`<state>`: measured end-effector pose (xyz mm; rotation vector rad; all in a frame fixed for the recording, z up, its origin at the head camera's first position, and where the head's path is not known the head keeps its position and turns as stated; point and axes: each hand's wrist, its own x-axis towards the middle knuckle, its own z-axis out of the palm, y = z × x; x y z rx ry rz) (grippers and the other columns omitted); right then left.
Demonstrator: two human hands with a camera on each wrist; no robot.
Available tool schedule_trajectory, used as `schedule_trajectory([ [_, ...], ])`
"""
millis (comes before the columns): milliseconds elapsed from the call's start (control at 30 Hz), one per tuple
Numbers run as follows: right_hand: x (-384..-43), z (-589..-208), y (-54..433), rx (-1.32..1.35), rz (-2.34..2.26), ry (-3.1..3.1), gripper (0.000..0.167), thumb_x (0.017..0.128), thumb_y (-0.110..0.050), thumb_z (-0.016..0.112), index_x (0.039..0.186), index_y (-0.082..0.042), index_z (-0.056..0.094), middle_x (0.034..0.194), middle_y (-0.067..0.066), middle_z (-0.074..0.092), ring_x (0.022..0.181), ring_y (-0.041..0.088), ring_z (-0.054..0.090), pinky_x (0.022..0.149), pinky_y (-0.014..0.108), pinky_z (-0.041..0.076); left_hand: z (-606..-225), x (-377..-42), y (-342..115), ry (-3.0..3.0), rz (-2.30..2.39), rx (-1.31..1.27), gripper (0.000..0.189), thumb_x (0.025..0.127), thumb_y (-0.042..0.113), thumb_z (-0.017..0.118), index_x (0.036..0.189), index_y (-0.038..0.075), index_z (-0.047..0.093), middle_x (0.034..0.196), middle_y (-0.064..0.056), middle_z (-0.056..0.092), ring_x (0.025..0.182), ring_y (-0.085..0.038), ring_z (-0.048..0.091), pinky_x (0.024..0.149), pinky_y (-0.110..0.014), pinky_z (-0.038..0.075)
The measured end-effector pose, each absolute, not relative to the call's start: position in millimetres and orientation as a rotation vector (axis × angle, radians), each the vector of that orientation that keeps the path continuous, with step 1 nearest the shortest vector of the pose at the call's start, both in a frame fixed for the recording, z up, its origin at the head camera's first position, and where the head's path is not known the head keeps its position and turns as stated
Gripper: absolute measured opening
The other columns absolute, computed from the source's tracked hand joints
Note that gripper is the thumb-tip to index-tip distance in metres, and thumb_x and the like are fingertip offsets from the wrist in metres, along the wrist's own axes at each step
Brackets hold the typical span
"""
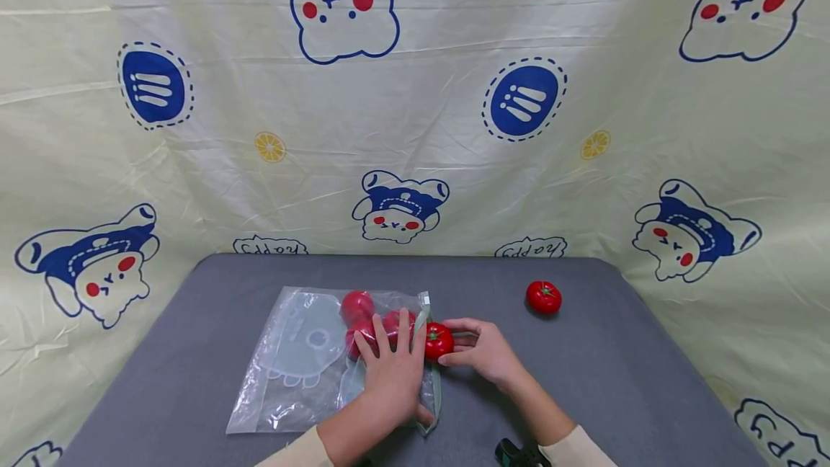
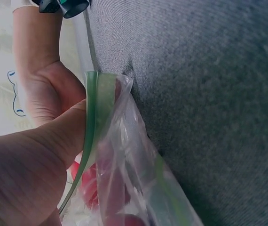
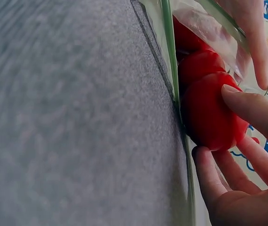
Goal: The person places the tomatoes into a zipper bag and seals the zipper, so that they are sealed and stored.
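Note:
A clear zip bag (image 1: pixel 259 388) with a pale printed figure lies flat, its green-edged mouth (image 2: pixel 92 108) facing right. Several red tomatoes (image 1: pixel 357 307) sit inside, near that mouth. My left hand (image 1: pixel 393 373) rests over the bag with its fingers spread and straight across the tomatoes; its thumb reaches to the green zip edge in the left wrist view. My right hand (image 1: pixel 483 350) holds another tomato (image 3: pixel 211 113) between thumb and fingers, right at the opening. In the right wrist view this tomato sits between the bag's two edges, against the tomatoes behind it.
One more tomato (image 1: pixel 543 298) with a green stem top lies at the back right of the grey table (image 1: pixel 583 380). Behind the table hangs a pale curtain (image 1: pixel 441 107) with printed cartoon figures. A dark wrist device (image 1: pixel 519 452) shows by the right sleeve.

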<state>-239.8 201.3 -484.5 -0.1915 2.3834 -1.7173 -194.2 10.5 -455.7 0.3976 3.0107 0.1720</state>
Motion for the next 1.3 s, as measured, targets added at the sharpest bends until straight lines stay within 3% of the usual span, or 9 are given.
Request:
schedule_trajectory([
  [400,-242.0,-484.8,195.5,-0.207,-1.733,2.38,0.057,0.081,-0.007,0.087,0.132,-0.001,0.064,0.132,0.021,0.067,0.108,0.031,0.072,0.092,0.044,0.061,-456.6,-195.8,10.8,2.996,0.181,0.396,0.131,0.055,0.054,0.096,0.162,0.023,0.027,0.171,-0.013,0.018,0.153,-0.056,0.011,0.113,-0.082,0.015],
  [1300,-247.2,-491.2,192.0,-0.2,-1.805,2.297,0.049,0.082,-0.01,0.087,0.126,0.001,0.068,0.127,0.02,0.07,0.102,0.028,0.075,0.088,0.038,0.062,-454.2,-195.9,10.8,3.002,0.223,0.427,0.128,0.054,0.055,0.096,0.16,0.022,0.032,0.171,-0.015,0.018,0.152,-0.058,0.011,0.113,-0.083,0.012],
])
